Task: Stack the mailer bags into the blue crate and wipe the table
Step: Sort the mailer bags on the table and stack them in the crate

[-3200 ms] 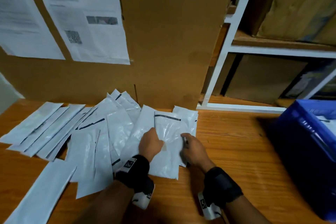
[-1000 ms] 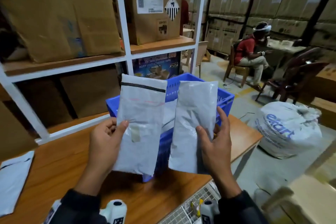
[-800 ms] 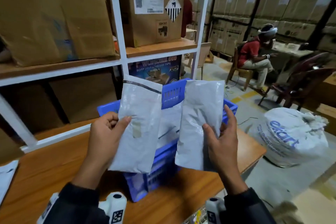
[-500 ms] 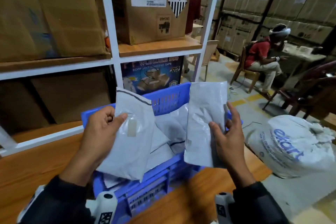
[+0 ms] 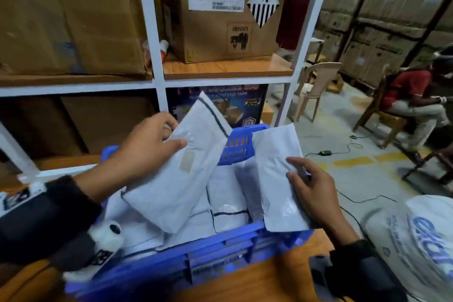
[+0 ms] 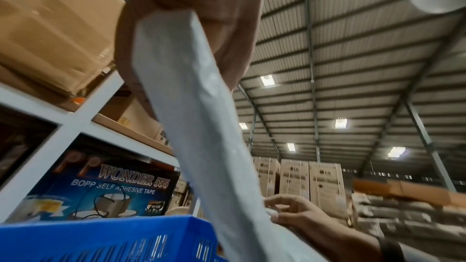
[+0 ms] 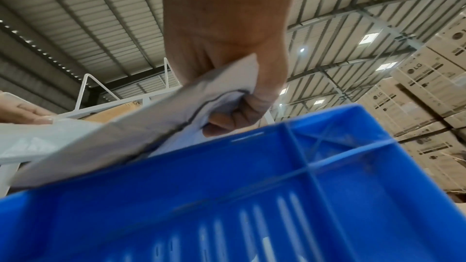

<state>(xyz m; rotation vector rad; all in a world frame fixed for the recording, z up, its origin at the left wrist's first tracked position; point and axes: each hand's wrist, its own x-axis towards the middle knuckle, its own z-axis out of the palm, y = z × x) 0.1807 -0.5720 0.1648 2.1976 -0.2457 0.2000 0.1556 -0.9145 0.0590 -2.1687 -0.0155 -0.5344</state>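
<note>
Over the blue crate I hold two white mailer bags. My left hand grips the left mailer bag, thumb on its front; the bag has a black strip at its top and tilts to the right. My right hand grips the right mailer bag by its right edge, nearly upright, low over the crate's front right corner. Several more mailer bags lie inside the crate. The left wrist view shows the left bag hanging above the crate wall. In the right wrist view, fingers curl round the right bag.
A white shelf rack with cardboard boxes stands right behind the crate. The wooden table ends just right of the crate. On the floor at right are a white sack, chairs and a seated person.
Both hands have carried the two bags from in front of the crate to over it and lowered them. The left bag has tilted to the right.
</note>
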